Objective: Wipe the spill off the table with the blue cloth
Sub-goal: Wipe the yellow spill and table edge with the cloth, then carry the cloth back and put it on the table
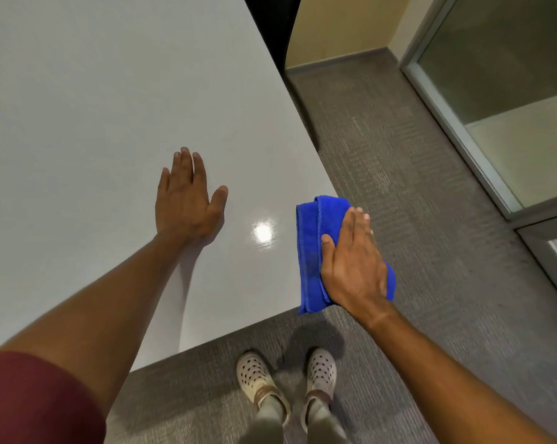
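A folded blue cloth (310, 248) lies at the near right corner of the pale grey table (94, 107), partly hanging over the right edge. My right hand (350, 264) presses flat on top of the cloth, fingers pointing away from me. Flat on the bare tabletop, well left of the cloth, rests my left hand (184, 200) with its fingers spread and nothing in it. Between the two hands a bright glare (263, 232) shines on a glossy patch of the surface; I cannot tell whether that patch is wet.
Grey carpet (399, 174) runs along the table's right and near edges. My feet in pale perforated shoes (286, 376) stand just below the table's near edge. A glass partition with a metal frame (456, 129) stands at the right, a beige wall behind.
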`<action>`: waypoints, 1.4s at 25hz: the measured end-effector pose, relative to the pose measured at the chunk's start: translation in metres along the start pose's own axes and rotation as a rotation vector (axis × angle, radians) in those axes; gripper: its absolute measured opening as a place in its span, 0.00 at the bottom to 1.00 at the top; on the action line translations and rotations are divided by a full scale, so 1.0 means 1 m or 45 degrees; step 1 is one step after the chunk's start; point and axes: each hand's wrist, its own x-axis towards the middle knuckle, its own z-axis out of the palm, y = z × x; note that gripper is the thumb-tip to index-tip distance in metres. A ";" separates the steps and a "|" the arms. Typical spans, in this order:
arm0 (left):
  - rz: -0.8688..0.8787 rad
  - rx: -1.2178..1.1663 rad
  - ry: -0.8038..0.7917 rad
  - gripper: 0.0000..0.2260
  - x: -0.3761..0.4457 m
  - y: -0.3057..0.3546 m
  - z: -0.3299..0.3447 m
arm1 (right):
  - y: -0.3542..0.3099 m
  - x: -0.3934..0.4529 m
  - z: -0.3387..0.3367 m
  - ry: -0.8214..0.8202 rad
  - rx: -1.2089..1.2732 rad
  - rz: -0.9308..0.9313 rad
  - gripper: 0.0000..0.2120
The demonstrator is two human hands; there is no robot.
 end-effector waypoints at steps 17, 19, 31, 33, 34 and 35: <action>-0.004 -0.517 -0.142 0.35 -0.001 -0.002 -0.018 | -0.116 -0.016 0.043 -0.103 -0.165 -0.386 0.36; 0.010 -0.543 -0.148 0.33 -0.017 0.002 -0.024 | -0.115 -0.016 0.037 -0.151 -0.139 -0.402 0.37; -0.092 -0.547 -0.113 0.23 -0.080 0.001 -0.055 | -0.071 0.073 -0.058 -0.179 -0.036 -0.442 0.18; -0.089 -0.540 -0.119 0.22 -0.077 0.005 -0.057 | -0.068 0.084 -0.063 -0.250 -0.110 -0.431 0.16; -0.091 -0.532 -0.126 0.21 -0.075 0.007 -0.058 | -0.068 0.087 -0.063 -0.282 -0.136 -0.432 0.15; -0.095 -0.527 -0.138 0.20 -0.072 0.009 -0.059 | -0.068 0.089 -0.063 -0.304 -0.156 -0.440 0.14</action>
